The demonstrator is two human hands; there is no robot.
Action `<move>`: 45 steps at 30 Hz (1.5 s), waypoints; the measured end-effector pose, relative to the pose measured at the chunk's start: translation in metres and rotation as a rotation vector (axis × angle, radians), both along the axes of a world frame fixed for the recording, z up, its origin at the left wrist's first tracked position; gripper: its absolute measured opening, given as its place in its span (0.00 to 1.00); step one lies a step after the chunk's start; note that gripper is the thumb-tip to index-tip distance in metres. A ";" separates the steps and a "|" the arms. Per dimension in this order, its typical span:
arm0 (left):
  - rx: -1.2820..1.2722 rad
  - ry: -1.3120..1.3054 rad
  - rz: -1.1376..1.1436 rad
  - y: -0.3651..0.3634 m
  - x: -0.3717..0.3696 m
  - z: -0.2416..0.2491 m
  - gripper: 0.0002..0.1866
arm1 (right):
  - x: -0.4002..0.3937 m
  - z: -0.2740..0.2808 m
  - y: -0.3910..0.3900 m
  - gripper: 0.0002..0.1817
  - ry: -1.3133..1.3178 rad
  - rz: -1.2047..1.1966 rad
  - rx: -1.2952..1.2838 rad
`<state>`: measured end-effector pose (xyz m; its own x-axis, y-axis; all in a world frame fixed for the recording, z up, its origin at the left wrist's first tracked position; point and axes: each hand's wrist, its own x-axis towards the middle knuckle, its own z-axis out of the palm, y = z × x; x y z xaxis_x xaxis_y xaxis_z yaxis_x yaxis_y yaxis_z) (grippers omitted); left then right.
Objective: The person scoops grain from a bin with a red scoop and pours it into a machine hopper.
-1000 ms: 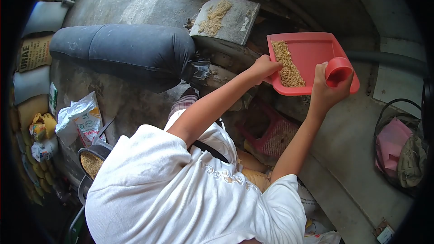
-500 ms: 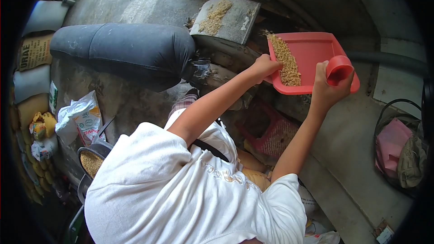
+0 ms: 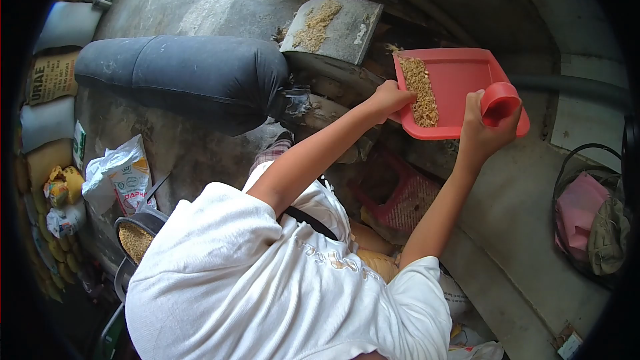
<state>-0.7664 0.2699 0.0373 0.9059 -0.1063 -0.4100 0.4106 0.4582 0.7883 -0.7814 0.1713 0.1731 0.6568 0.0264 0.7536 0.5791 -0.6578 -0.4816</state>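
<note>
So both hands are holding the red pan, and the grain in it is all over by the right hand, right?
Not quite: the grain isn't by the right hand. The head view shows it in a strip along the side by the left hand. Both hands are holding the red pan, just as you said.

We see soft, cool light pooling as a pale sheen on the concrete floor (image 3: 200,0) toward the upper left of the frame, while the white shirt (image 3: 267,273) reads brightest below. We find the upper right dim and the lower left sunk in shadow. Fisheye distortion bends our edges into black corners; the red pan (image 3: 467,83) looks reasonably sharp, its grains (image 3: 419,90) less crisp.
</note>
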 end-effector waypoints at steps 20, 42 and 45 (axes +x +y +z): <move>0.004 -0.011 -0.008 -0.002 0.002 0.002 0.13 | 0.003 0.004 0.000 0.11 -0.006 0.020 -0.025; -0.029 -0.029 -0.012 0.000 -0.001 0.000 0.12 | 0.003 0.006 0.003 0.16 -0.022 -0.012 -0.050; -0.023 -0.029 -0.004 -0.001 -0.002 -0.001 0.11 | 0.002 0.006 0.003 0.16 -0.025 -0.006 -0.049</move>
<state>-0.7679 0.2690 0.0368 0.9170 -0.1193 -0.3807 0.3894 0.4747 0.7893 -0.7792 0.1745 0.1792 0.6384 0.0593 0.7674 0.5861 -0.6838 -0.4347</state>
